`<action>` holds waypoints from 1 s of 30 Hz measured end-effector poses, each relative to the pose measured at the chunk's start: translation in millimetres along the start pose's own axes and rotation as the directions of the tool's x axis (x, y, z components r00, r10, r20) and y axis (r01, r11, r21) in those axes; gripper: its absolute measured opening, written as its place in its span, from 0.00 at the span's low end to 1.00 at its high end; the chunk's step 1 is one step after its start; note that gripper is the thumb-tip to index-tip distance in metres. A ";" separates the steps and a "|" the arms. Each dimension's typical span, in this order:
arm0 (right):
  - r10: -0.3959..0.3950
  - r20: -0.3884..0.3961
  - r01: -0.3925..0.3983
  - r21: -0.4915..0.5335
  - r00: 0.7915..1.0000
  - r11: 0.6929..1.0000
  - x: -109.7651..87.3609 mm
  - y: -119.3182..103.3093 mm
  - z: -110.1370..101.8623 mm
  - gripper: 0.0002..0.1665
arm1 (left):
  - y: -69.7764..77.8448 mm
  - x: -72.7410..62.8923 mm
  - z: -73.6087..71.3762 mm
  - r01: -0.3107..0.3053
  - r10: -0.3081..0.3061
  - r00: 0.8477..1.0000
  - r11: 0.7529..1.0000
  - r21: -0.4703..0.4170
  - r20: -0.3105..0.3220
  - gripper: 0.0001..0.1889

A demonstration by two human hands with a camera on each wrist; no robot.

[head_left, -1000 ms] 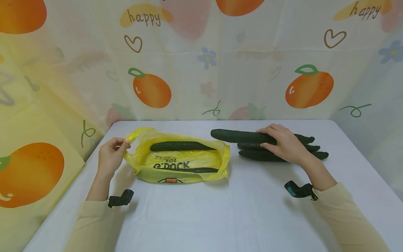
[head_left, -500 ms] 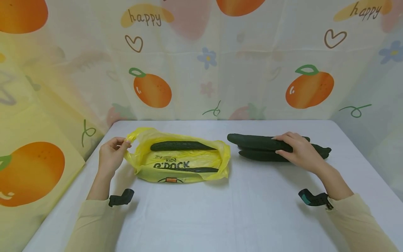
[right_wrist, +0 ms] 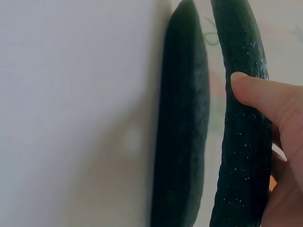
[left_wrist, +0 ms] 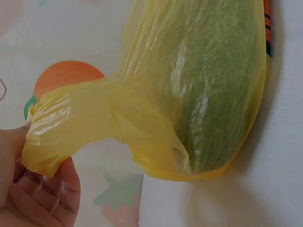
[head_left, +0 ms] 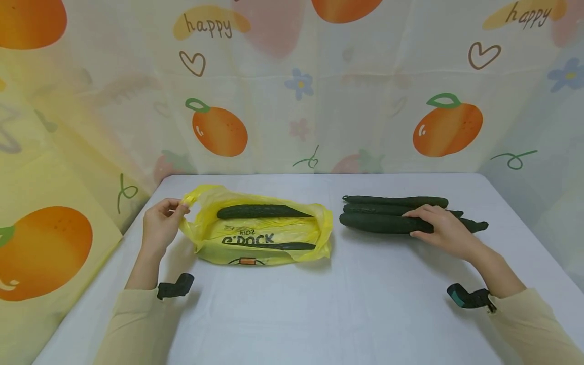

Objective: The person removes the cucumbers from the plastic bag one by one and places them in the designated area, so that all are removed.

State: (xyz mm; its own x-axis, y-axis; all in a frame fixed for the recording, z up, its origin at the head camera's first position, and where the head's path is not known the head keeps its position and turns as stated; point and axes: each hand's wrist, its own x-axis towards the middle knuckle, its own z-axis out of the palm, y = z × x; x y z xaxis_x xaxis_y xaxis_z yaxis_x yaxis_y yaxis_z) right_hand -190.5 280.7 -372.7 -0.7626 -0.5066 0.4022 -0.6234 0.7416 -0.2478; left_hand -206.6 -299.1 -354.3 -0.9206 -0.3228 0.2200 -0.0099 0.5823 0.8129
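My left hand pinches the handle of a yellow plastic bag, which lies with its mouth gaping. Inside the bag, one dark green cucumber shows along the back and a strip of another along the front. On the right, my right hand grips a long cucumber between thumb and fingers. The right wrist view shows this cucumber apart from another cucumber on the table. Behind it in the head view lie a back cucumber and a middle one.
A white cloth covers the table. Behind it hangs a curtain printed with oranges, and more printed cloth closes off the left and right sides. Small dark cameras sit at both wrists.
My right hand has carried its cucumber to the right and toward me, from above the back of the group to the front. The left hand and the bag have stayed put.
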 end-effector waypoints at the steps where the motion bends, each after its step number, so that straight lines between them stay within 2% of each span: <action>1: 0.000 0.006 0.000 -0.003 1.000 1.000 -1.0 0.6 0.6 0.25 | -0.1 -0.2 -0.2 0.001 -0.001 1.000 1.000 -0.001 0.001 0.14; 14: 0.047 0.084 -0.046 -0.013 0.995 0.999 -12.1 6.2 6.2 0.23 | -2.3 -1.0 -1.1 0.008 -0.008 1.000 1.000 0.012 -0.011 0.15; 21: 0.058 0.101 -0.057 -0.013 0.993 0.998 -15.6 9.5 8.4 0.23 | -2.7 -2.3 -2.2 -0.007 0.007 1.000 1.000 0.003 -0.016 0.14; 30: 0.049 0.106 -0.048 -0.016 0.993 0.999 -15.7 13.3 13.6 0.23 | -4.0 -2.8 -3.3 0.002 -0.002 1.000 1.000 0.001 -0.013 0.15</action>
State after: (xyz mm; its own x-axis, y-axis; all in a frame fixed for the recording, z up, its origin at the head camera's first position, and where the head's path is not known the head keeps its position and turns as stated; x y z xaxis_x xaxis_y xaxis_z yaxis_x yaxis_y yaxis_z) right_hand -189.2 292.5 -394.3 -0.8064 -0.5132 0.2939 -0.5833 0.7721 -0.2522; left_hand -202.7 -303.0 -356.4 -0.9155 -0.3332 0.2253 -0.0118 0.5822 0.8129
